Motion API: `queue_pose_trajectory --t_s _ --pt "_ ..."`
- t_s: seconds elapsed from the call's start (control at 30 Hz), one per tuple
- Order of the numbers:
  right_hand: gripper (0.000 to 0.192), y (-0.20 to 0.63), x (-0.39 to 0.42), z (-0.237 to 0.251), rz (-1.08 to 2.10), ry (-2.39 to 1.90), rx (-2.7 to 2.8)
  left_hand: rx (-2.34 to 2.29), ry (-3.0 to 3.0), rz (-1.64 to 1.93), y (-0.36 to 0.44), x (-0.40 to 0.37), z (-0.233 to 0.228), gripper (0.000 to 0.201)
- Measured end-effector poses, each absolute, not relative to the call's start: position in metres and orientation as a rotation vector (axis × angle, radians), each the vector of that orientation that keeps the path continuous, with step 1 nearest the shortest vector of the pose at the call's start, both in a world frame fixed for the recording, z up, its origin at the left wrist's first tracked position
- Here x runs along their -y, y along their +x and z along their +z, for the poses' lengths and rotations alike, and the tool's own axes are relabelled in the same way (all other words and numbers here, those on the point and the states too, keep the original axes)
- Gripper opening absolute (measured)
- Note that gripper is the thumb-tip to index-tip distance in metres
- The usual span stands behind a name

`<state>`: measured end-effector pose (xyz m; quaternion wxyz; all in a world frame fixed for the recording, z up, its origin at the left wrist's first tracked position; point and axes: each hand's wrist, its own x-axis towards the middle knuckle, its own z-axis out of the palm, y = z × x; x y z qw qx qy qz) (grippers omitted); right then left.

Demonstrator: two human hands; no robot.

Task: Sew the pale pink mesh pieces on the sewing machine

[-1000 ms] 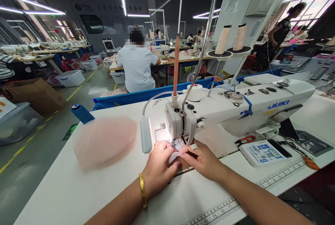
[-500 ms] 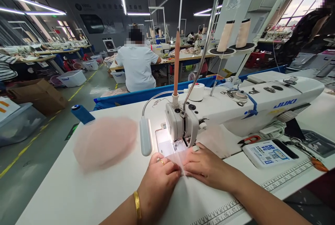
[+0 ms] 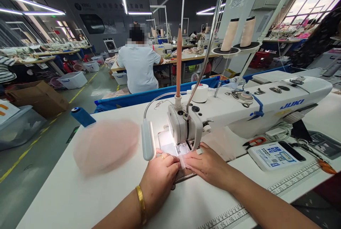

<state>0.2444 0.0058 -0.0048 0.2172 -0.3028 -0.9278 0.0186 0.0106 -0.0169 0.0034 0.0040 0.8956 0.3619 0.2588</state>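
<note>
Just in front of the needle and presser foot of a white sewing machine [image 3: 239,97], a narrow piece of sheer pink fabric [image 3: 182,162] lies on the lit needle plate. My left hand [image 3: 162,172] is closed on its left side, fingers curled and a gold bangle at the wrist. From the right, my right hand [image 3: 209,163] pinches the same piece with fingertips pressed together. Parts of the fabric are hidden under the fingers. Another sheer pink piece [image 3: 106,147] lies flat to the left, and more sheer pink cloth [image 3: 218,143] spreads beneath the machine arm.
A small lamp [image 3: 148,142] stands left of the machine head. A blue thread cone [image 3: 82,116] lies at the table's left edge. On the right are a white-and-blue case [image 3: 275,155], red-handled snips [image 3: 255,141] and a printed ruler [image 3: 290,179]. A person [image 3: 139,63] sits ahead.
Both hands have shifted slightly toward the needle with the fabric. The cloth trailing toward me is gone from view, and the front edge of the needle plate now shows.
</note>
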Motion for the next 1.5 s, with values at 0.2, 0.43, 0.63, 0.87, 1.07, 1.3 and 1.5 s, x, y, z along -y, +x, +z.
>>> queue_pose_trajectory --t_s 0.2,0.43,0.63,0.87,1.07,1.3,1.5 --pt "0.02 0.242 -0.004 -0.003 0.034 -0.918 2.494 -1.176 2.832 0.83 0.009 0.011 0.009 0.034" --pt "0.023 0.244 0.0 -0.001 0.156 -0.837 2.574 -1.073 2.819 0.879 0.01 0.022 0.008 0.031" --pt "0.022 0.244 0.001 -0.001 0.172 -0.86 2.586 -1.123 2.816 0.84 0.01 0.022 0.007 0.031" --pt "0.02 0.236 -0.003 -0.008 0.165 -0.985 2.461 -1.196 2.708 0.838 0.01 0.004 0.001 0.032" --pt "0.021 0.227 -0.006 -0.012 0.09 -0.984 2.356 -1.213 2.449 0.844 0.009 -0.001 0.001 0.021" --pt "0.027 0.225 -0.008 -0.015 -0.037 -0.91 2.378 -1.187 2.444 0.857 0.007 0.003 0.0 0.023" --pt "0.022 0.234 -0.002 -0.014 -0.095 -0.812 2.481 -1.079 2.663 0.909 0.005 0.015 0.004 0.03"
